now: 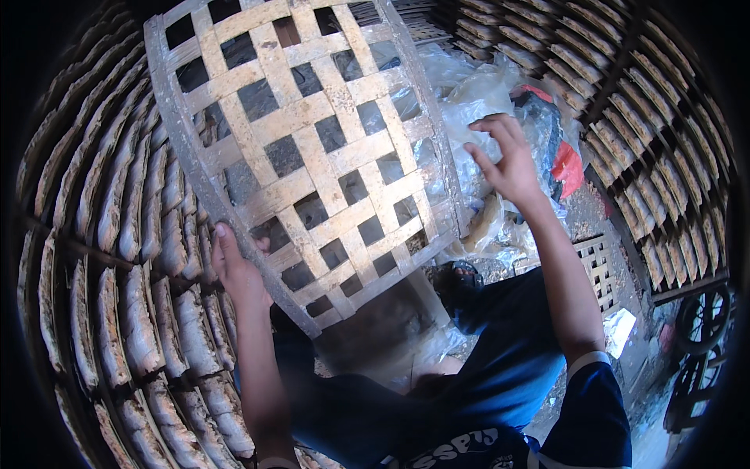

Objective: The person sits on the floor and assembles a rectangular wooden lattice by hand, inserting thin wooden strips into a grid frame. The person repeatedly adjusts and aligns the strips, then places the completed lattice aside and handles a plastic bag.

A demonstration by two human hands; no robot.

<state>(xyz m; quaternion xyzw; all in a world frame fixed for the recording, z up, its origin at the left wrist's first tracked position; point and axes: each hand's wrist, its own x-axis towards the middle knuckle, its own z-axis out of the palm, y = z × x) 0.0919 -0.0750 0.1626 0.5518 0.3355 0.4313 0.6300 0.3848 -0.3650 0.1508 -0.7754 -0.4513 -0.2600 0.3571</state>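
A large woven bamboo tray (293, 117) with a grey wooden frame hangs tilted in front of me. My left hand (241, 275) is closed around its lower left frame, with the thumb on the near side and fingertips showing through the lattice. Beyond the tray's right edge, my right hand (512, 168) is raised and apart from the frame. Its fingers are spread and bent, with nothing between them. Behind that hand lies a heap of crumpled clear plastic sheeting (461, 98).
Rows of overlapping, rough-edged slabs (141, 320) rise close on my left. Similar rows (637, 148) stand at the right. Red material (568, 170) lies among the plastic. Another woven lattice panel (600, 273) is on the floor, and a wheel (701, 322) stands at the far right.
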